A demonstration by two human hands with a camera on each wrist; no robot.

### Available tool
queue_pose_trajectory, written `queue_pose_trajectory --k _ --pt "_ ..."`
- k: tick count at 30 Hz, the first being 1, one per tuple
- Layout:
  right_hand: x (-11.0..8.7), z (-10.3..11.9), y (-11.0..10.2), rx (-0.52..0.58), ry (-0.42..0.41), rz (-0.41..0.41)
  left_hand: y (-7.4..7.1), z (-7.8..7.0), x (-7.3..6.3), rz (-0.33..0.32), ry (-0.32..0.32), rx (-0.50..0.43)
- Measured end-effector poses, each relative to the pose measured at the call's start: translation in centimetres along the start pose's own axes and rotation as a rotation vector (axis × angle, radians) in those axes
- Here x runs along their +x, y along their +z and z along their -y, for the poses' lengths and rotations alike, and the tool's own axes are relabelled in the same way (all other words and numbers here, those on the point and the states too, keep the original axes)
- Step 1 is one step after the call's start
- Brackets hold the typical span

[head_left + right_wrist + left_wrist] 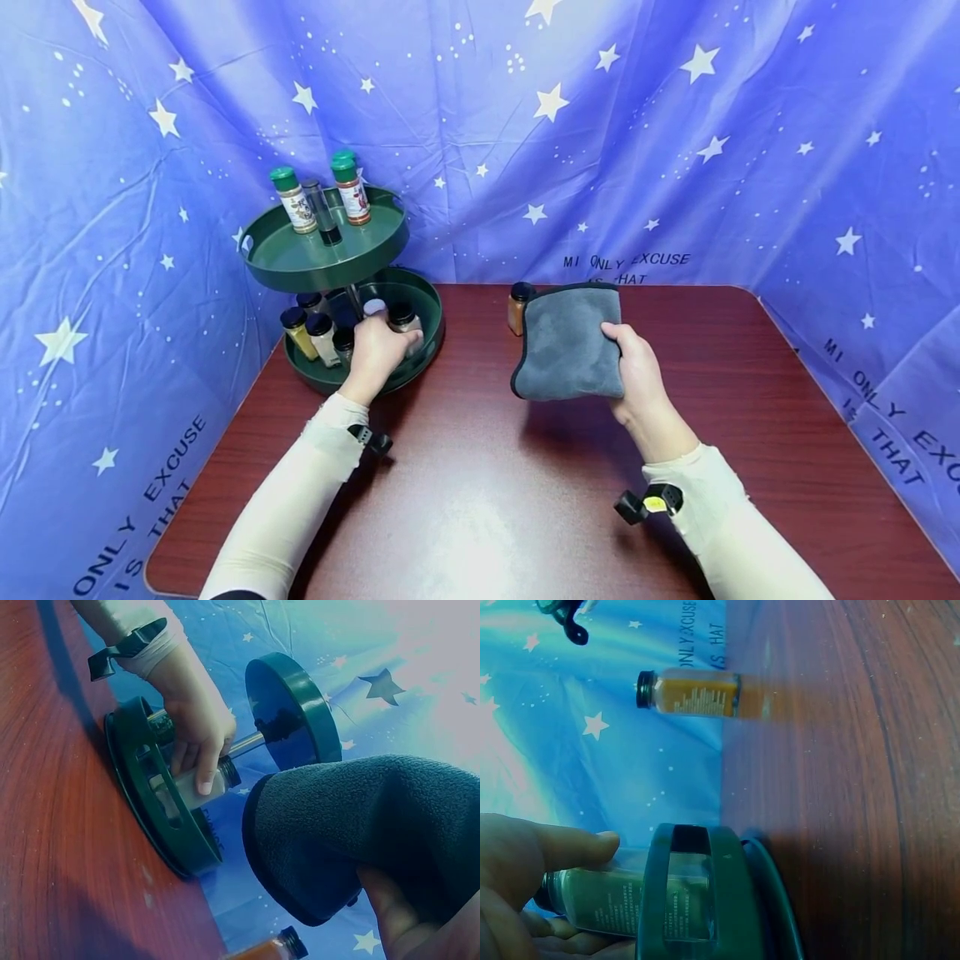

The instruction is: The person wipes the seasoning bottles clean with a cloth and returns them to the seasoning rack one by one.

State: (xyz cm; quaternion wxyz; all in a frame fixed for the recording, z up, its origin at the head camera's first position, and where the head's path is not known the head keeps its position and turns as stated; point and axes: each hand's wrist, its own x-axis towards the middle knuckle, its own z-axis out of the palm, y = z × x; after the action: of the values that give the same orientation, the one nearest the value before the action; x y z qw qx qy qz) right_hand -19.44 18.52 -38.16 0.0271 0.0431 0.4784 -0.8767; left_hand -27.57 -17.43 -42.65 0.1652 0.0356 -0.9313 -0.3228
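My left hand (377, 350) grips a black-capped spice jar (604, 900) on the lower tier of a green two-tier rack (431, 354). In the right wrist view the thumb lies along that jar's side, and the jar stands inside the tier's slotted rim. My right hand (637, 375) holds a folded grey cloth (573, 342) with black edging, raised over the table, thumb on its front; the other fingers are hidden behind it. Just left of the cloth, an orange-brown spice jar (517, 308) stands on the table, partly covered by it in the head view.
Several other black-capped jars, among them a yellow one (300, 333), crowd the lower tier's left side. Green-capped shakers (295, 202) stand on the upper tier (326, 271) above my left hand. The dark red tabletop (465, 467) meets a starry blue curtain (480, 142) behind.
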Motion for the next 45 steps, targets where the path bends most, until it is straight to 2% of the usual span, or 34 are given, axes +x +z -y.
queue_pose_trajectory --k 19,26,36,41,45 --pt "0.1 0.3 -0.1 -0.006 -0.019 -0.009 -0.2 0.7 -0.4 0.024 0.006 0.011" --pt "0.1 0.3 -0.2 0.006 -0.01 -0.016 -0.5 0.5 -0.1 0.089 -0.029 0.042" --pt "0.3 0.4 -0.2 0.009 -0.011 -0.018 -1.2 0.2 -0.2 0.153 -0.081 0.004" --pt "0.3 0.5 -0.2 0.006 -0.014 -0.028 -2.0 -0.4 -0.3 0.16 -0.094 -0.004" --pt "0.2 0.7 -0.4 0.009 -0.025 -0.03 -2.9 -1.4 -0.5 0.132 -0.07 -0.001"
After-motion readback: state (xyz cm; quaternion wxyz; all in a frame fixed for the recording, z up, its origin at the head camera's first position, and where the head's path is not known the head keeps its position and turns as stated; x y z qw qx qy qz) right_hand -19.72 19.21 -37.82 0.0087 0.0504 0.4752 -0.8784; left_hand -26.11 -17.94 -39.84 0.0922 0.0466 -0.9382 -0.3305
